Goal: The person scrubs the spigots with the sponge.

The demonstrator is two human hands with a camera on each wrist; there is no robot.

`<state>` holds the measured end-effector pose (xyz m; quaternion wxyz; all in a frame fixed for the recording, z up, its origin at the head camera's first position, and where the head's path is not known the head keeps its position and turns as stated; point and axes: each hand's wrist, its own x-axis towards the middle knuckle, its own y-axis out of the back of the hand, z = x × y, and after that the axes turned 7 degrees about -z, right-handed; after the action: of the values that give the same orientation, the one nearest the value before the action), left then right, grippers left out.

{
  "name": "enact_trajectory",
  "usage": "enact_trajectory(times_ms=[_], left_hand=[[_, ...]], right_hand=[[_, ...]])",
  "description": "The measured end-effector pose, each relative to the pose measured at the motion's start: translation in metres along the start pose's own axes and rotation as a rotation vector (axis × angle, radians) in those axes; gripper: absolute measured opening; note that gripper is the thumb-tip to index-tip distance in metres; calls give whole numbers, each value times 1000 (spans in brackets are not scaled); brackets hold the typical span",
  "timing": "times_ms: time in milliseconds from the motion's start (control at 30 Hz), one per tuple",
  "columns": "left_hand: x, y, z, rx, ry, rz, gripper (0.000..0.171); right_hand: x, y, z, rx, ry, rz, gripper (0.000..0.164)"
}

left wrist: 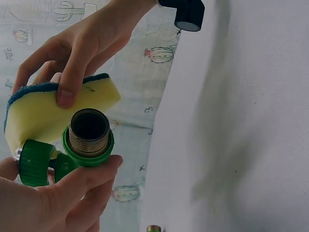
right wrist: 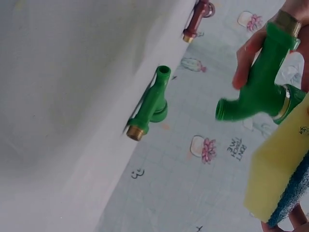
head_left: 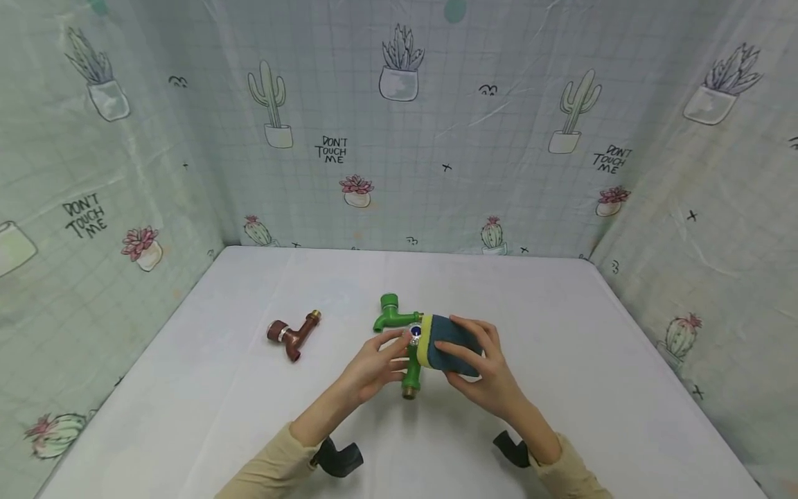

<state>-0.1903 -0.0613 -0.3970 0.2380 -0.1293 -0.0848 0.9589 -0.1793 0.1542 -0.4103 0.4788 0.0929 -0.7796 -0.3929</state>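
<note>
The left hand (head_left: 375,366) grips a green tap (head_left: 411,378), thumb and fingers curled round its body, and holds it up off the table (head_left: 630,388) with the brass threaded end (left wrist: 90,146) toward the person. The right hand (head_left: 489,374) pinches a sponge (head_left: 458,344), its yellow side turned to the tap's handle; whether the two touch or sit just apart is hard to tell.

This looks like the wiping step. The next move seems to call for a firm left hold and light strokes of the sponge, with the tap turned to bring the spout (right wrist: 229,110) and neck round.

Just beyond the hands, a second green tap (head_left: 391,319) lies on the table, so a forward push could knock it. A brown tap (head_left: 294,339) lies farther off to the left. There is wider room to the right, and the far edge, by the patterned cloth (head_left: 405,138), stands well beyond the taps.
</note>
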Motion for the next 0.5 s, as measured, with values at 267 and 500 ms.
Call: enact_trajectory(times_ms=[267, 500], left_hand=[[0, 0, 0, -47, 25, -144, 69], [3, -1, -2, -96, 34, -127, 65]], right_hand=[[5, -1, -3, 19, -2, -10, 35], [5, -4, -6, 19, 24, -33, 36]])
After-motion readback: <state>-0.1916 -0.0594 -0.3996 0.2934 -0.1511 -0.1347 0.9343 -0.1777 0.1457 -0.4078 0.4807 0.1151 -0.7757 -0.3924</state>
